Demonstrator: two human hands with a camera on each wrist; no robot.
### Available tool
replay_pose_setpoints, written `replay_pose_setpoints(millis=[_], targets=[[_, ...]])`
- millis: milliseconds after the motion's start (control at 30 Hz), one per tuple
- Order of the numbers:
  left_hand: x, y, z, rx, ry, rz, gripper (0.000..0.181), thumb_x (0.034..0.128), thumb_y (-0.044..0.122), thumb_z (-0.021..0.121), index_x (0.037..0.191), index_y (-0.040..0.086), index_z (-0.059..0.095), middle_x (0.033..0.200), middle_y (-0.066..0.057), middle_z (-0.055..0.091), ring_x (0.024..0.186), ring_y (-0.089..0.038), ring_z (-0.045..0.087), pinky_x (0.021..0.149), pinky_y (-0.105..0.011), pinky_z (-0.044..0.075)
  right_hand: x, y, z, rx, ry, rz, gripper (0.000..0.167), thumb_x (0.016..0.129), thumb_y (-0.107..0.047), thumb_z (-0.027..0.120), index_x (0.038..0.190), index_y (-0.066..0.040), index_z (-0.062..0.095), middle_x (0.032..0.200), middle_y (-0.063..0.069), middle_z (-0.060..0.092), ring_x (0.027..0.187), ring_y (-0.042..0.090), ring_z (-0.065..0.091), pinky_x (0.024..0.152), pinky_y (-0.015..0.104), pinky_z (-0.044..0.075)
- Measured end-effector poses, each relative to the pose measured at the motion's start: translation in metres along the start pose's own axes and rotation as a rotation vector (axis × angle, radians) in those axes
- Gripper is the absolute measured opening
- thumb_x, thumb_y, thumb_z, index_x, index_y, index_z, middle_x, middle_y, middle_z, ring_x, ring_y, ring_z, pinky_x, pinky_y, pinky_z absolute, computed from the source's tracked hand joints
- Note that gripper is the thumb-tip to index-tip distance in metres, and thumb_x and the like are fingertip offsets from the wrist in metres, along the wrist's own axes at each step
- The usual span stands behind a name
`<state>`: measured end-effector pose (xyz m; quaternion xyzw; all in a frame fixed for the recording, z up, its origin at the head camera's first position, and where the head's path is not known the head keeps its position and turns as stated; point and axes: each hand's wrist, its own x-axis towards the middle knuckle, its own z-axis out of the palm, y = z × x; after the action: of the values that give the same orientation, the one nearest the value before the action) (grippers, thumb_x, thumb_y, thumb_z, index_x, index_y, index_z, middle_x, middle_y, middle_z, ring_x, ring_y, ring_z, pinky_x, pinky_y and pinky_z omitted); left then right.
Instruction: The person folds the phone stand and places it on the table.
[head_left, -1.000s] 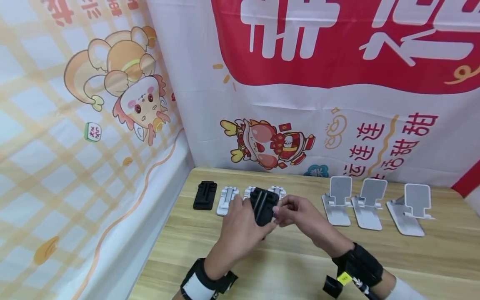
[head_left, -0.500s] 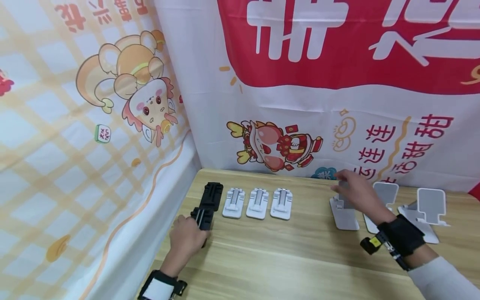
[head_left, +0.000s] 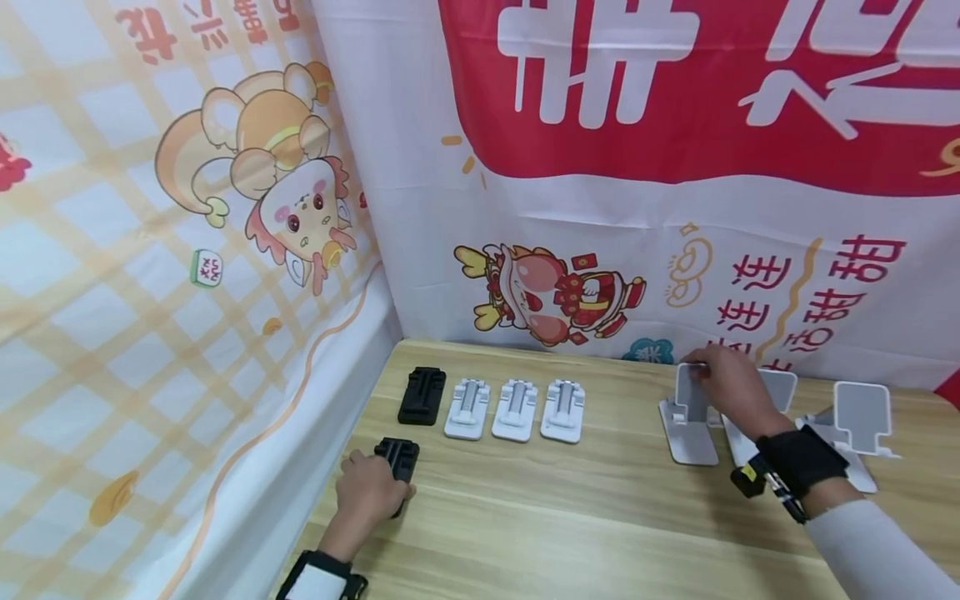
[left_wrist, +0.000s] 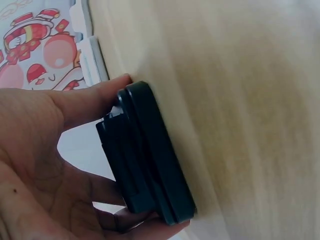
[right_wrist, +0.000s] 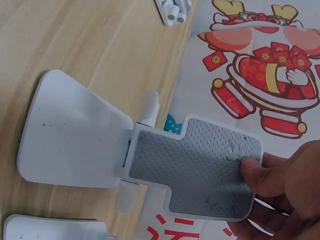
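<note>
My left hand (head_left: 369,492) grips a black folded phone stand (head_left: 399,458) by its edges, low over the table's left side. In the left wrist view, thumb and fingers span the black stand (left_wrist: 150,155) end to end, its flat base facing the wood. At the right, my right hand (head_left: 731,387) pinches the raised plate of an unfolded white phone stand (head_left: 690,442). The right wrist view has the thumb on the plate's grey pad (right_wrist: 195,170) and fingers behind it. This stand's white base (right_wrist: 75,132) rests on the table.
Another black folded stand (head_left: 422,396) lies at the back left, beside three white folded stands (head_left: 516,410) in a row. Another unfolded white stand (head_left: 862,417) is at the far right; one more is partly behind my right hand. Printed cloth (head_left: 420,250) hangs behind the wooden table (head_left: 562,517).
My hands were together on the black stand at the middle. The left has carried it left and down to the front-left; the right has moved right and taken hold of a white stand's plate.
</note>
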<state>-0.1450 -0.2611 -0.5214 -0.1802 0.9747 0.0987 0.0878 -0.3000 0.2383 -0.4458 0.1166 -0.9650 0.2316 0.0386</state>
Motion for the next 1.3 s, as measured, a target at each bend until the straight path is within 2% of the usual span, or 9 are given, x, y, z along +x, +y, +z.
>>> replay_pose_setpoints(millis=[300,433,567,733,867,967,1067,1200,1300], targets=[[-0.002,0.000,0.001,0.011,-0.023,-0.006,0.074,0.0794,0.049,0.085,0.095,-0.021,0.067,0.107,-0.034,0.051,0.094,-0.040,0.054,0.066,-0.047,0.057,0.005,0.006,0.003,-0.023,0.057,-0.030,0.022,0.089,0.012,0.065,0.107,0.007,0.075,0.099,0.024,0.073,0.083,0.032,0.066,0.070,0.048,0.057],[-0.002,0.003,0.000,0.009,-0.036,-0.005,0.092,0.0797,0.053,0.084,0.114,-0.028,0.057,0.110,-0.036,0.049,0.093,-0.038,0.053,0.064,-0.045,0.055,0.000,0.012,-0.004,-0.027,0.087,-0.074,0.018,0.088,0.012,0.067,0.103,0.008,0.076,0.096,0.024,0.074,0.082,0.032,0.067,0.071,0.050,0.056],[-0.004,0.011,-0.005,-0.028,0.037,0.013,0.100,0.0908,0.054,0.072,0.135,-0.030,0.040,0.123,-0.044,0.047,0.109,-0.050,0.054,0.080,-0.053,0.057,-0.003,0.011,-0.015,-0.029,0.125,-0.141,0.017,0.087,0.013,0.067,0.100,0.006,0.077,0.093,0.021,0.074,0.081,0.031,0.068,0.070,0.051,0.057],[-0.018,0.039,-0.022,-0.234,0.213,0.115,0.078,0.1032,0.041,0.059,0.144,-0.021,0.039,0.134,-0.040,0.049,0.123,-0.050,0.052,0.089,-0.054,0.056,-0.010,-0.014,-0.030,0.003,0.161,-0.191,0.019,0.088,0.013,0.066,0.102,0.006,0.077,0.092,0.019,0.072,0.082,0.031,0.067,0.070,0.051,0.058],[-0.033,0.076,-0.030,-0.599,0.247,0.254,0.052,0.1045,0.027,0.060,0.144,-0.006,0.052,0.120,-0.017,0.065,0.108,-0.028,0.064,0.082,-0.040,0.060,-0.020,-0.055,-0.036,0.033,0.163,-0.226,0.020,0.089,0.011,0.067,0.105,0.006,0.077,0.092,0.017,0.069,0.079,0.027,0.063,0.065,0.041,0.056],[-0.045,0.109,-0.031,-0.827,0.114,0.344,0.046,0.1047,0.029,0.059,0.141,0.001,0.058,0.110,-0.008,0.071,0.099,-0.022,0.069,0.083,-0.036,0.061,-0.030,-0.090,-0.040,0.064,0.155,-0.283,0.020,0.090,0.010,0.067,0.105,0.003,0.078,0.092,0.013,0.068,0.078,0.024,0.061,0.064,0.036,0.055],[-0.053,0.140,-0.028,-0.989,-0.113,0.410,0.053,0.1036,0.036,0.060,0.140,-0.002,0.057,0.111,-0.011,0.074,0.101,-0.024,0.071,0.088,-0.038,0.062,-0.041,-0.121,-0.044,0.106,0.145,-0.331,0.022,0.091,0.010,0.067,0.107,0.000,0.079,0.093,0.010,0.069,0.080,0.022,0.062,0.067,0.037,0.059],[-0.061,0.169,-0.025,-1.173,-0.414,0.419,0.053,0.1044,0.031,0.059,0.140,-0.007,0.054,0.116,-0.017,0.073,0.104,-0.027,0.073,0.090,-0.037,0.063,-0.059,-0.151,-0.046,0.125,0.140,-0.366,0.024,0.091,0.008,0.069,0.108,-0.004,0.080,0.094,0.007,0.072,0.082,0.020,0.066,0.073,0.037,0.063],[-0.068,0.180,-0.024,-1.257,-0.555,0.397,0.040,0.1053,0.018,0.055,0.137,-0.007,0.057,0.118,-0.018,0.072,0.103,-0.026,0.074,0.087,-0.036,0.063,-0.072,-0.165,-0.046,0.128,0.126,-0.382,0.023,0.091,0.007,0.071,0.107,-0.007,0.080,0.092,0.004,0.071,0.081,0.017,0.065,0.073,0.034,0.064]])
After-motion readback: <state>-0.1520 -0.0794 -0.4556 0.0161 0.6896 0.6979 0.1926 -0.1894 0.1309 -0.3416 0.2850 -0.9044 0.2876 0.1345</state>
